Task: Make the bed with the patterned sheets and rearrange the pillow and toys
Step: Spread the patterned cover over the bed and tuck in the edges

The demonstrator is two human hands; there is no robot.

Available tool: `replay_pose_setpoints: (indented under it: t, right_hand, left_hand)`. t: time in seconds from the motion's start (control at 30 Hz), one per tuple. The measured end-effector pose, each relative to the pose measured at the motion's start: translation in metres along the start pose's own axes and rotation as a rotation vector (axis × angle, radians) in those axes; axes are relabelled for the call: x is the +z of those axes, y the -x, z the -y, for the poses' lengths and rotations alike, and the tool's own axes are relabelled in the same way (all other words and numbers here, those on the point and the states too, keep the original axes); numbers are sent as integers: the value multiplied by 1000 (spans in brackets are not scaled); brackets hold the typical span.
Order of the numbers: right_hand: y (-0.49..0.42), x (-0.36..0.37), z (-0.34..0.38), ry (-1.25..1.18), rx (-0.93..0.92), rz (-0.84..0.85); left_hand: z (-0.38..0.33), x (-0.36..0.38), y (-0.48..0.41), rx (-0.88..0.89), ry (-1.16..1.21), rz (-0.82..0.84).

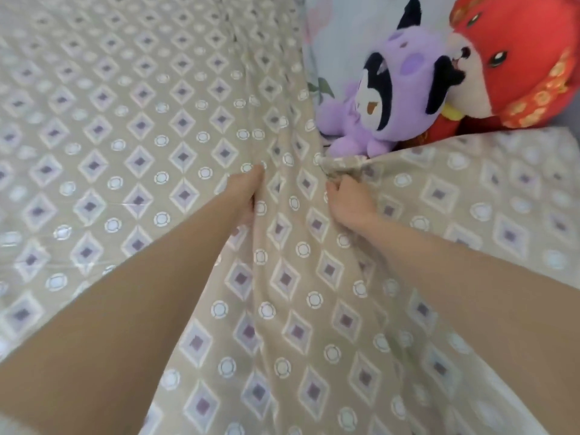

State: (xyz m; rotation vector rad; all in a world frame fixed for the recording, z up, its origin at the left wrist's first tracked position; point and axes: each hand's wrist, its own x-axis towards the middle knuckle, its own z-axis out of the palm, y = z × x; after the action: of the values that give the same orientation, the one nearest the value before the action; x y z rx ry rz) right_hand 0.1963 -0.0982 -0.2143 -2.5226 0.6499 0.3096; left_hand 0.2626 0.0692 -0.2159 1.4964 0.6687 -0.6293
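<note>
A beige patterned sheet [125, 127] with diamonds and circles covers the bed. My left hand [248, 193] reaches forward and grips a long fold of the sheet near the middle; its fingers are partly hidden in the crease. To its right, my right hand [348, 202] pinches a bunched edge of the sheet just below the toys. A purple plush toy [386, 102] lies at the upper right against a pale floral pillow [339, 36]. A red plush toy [518, 58] sits right beside it, touching it.
The sheet runs in long wrinkles from the toys toward me. A raised, sheet-covered part [489, 196] lies at the right, below the toys. The bed's left side lies flat.
</note>
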Motion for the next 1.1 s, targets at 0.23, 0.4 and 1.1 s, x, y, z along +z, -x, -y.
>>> replay_pose_setpoints:
  t: [0.23, 0.4, 1.1]
  right_hand:
    - [3, 3, -12, 187, -98, -206]
    - [-2, 21, -4, 212, 69, -215]
    - [-9, 20, -22, 375, -169, -302]
  left_hand:
    - [7, -9, -22, 487, -348, -493]
    - [4, -14, -26, 181, -68, -348]
    - [-40, -30, -65, 161, -89, -389]
